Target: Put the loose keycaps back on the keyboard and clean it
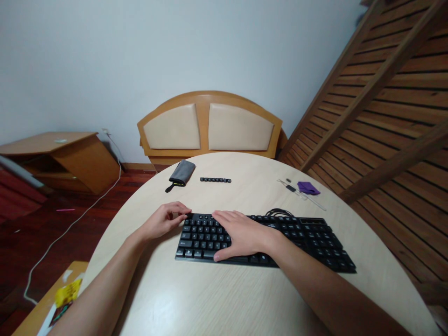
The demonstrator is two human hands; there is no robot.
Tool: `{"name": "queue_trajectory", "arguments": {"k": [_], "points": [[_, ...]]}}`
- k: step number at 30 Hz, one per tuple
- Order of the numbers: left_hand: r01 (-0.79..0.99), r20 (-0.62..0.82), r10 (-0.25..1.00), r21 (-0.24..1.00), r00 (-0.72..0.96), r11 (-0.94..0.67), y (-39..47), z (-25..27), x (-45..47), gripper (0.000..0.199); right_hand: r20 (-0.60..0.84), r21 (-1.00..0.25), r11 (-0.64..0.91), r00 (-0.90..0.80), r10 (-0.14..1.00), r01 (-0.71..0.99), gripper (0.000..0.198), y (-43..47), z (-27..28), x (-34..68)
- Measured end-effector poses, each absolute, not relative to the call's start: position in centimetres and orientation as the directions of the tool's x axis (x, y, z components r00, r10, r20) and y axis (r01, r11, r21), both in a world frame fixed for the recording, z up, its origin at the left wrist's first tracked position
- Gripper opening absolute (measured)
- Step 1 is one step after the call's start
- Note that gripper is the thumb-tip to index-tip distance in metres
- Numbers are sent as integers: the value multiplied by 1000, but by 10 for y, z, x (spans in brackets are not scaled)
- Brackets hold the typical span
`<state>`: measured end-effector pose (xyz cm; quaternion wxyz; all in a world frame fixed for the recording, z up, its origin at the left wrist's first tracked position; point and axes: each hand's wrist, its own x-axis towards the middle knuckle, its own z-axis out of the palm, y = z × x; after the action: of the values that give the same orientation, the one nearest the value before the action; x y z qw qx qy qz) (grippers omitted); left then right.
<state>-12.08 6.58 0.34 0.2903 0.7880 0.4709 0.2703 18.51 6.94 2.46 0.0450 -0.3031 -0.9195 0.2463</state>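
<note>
Here's the black full-size keyboard (294,232), flat on the bench (168,298) directly beneath the right fingers, its far-left corner right at the left fingertips. The right hand (248,233) lies spread across the keys, fingers reaching to the top rows, thumb splayed out towards the near edge; nothing shows gripped there. Over to the left hand (168,217): thumb and forefinger come narrowly together at that corner, though whether a key sits pinched between them, I can't tell!

As for handling, the board looks like rigid plastic, fairly light for its length and likely to slide on this smooth top, so a spread palm is a good anchor. To lift it, the firm grip would be the frame at both short ends; single keys look small, slick and best taken by opposite sides.

Beyond the right fingertips, a neat row of keycaps (215,179); past the left fingers, a grey pouch (184,171); farther out and right of the right hand, a purple cloth (308,188).
</note>
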Motion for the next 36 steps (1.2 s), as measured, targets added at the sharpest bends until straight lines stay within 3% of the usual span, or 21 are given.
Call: {"name": "queue_trajectory", "arguments": {"k": [9,20,26,36], "points": [[629,145,895,665,421,-404,65,3,-121,32,-73,-474,694,-810,582,542,118,69,25,185],[608,164,899,686,407,-400,66,2,-117,35,-58,-496,690,-813,579,527,116,70,21,185],[670,89,948,687,305,-280,64,4,-115,36,-66,-482,696,-814,577,532,117,70,21,186],[603,123,933,733,339,-316,66,6,-115,32,-78,-478,691,-809,582,543,116,68,25,185]]}}
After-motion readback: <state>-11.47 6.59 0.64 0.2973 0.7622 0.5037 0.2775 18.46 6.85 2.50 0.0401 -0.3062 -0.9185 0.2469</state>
